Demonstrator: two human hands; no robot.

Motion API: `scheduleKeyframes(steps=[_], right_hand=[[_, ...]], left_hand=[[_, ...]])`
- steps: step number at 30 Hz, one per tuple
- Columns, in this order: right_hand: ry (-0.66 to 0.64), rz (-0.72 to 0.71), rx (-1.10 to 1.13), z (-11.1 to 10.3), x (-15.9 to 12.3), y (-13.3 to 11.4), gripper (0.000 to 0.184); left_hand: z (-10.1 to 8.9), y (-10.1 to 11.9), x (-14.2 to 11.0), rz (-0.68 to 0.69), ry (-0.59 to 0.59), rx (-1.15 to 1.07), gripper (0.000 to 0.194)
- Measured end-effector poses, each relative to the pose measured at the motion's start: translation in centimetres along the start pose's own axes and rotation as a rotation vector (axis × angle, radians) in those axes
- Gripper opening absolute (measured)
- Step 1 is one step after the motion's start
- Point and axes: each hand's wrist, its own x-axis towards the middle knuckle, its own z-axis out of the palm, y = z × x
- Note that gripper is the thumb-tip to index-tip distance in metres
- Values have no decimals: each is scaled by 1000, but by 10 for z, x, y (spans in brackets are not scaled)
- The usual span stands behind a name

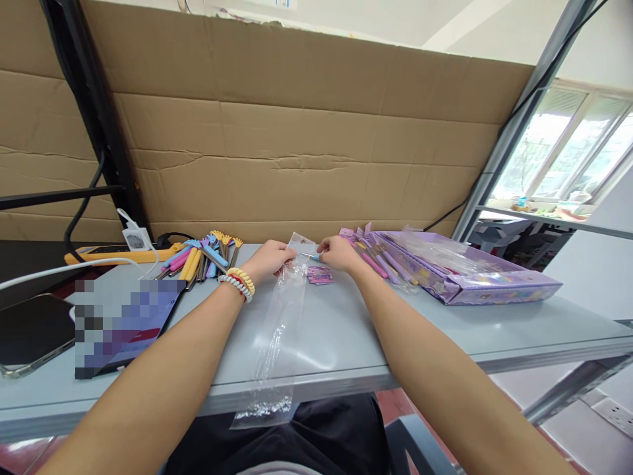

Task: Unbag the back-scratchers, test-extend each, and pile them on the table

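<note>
We hold a long clear plastic bag [283,310] near its upper end with our left hand [271,259], the fingers pinched on the film, and in our right hand [339,253] we grip a slim light-blue and silver pen-like stick [311,256], its silver end turned toward the bag's upper part. We cannot tell whether that end is inside the film or just in front of it. The bag lies down the grey desk [346,330], and its lower end, crumpled and glinting, hangs over the front edge above our lap. Small pink and purple cards [320,275] lie on the desktop, between the bag and our right hand. Near our left hand we have a pile of similar sticks [194,262] in yellow, blue, purple and pink, some with golden fan-shaped ends; a yellow case [109,254] with a white charger [137,237] on it lies farther left, and a dark phone [34,330] is nearer us. Beyond our right hand, bagged sticks with pink tops [373,254] rest beside an open purple box [499,287], which holds clear plastic wrapping [440,251]
</note>
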Motion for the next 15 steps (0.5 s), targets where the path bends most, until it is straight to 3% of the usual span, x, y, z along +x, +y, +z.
scheduleKeyframes(steps=[2, 5, 8, 12, 15], right_hand=[[-24, -64, 248, -2, -3, -5, 9], [-260, -72, 615, -3, -7, -12, 40], [-474, -26, 819, -3, -10, -15, 61], [-581, -121, 814, -5, -15, -15, 45], [-597, -151, 791, -6, -16, -15, 32]], left_hand=[[0, 0, 0, 18, 47, -22, 25], [-2, -3, 3, 61, 145, -62, 24], [-5, -8, 8, 141, 289, -29, 31], [-8, -11, 12, 179, 411, -22, 32], [-7, -7, 8, 136, 380, -104, 28]])
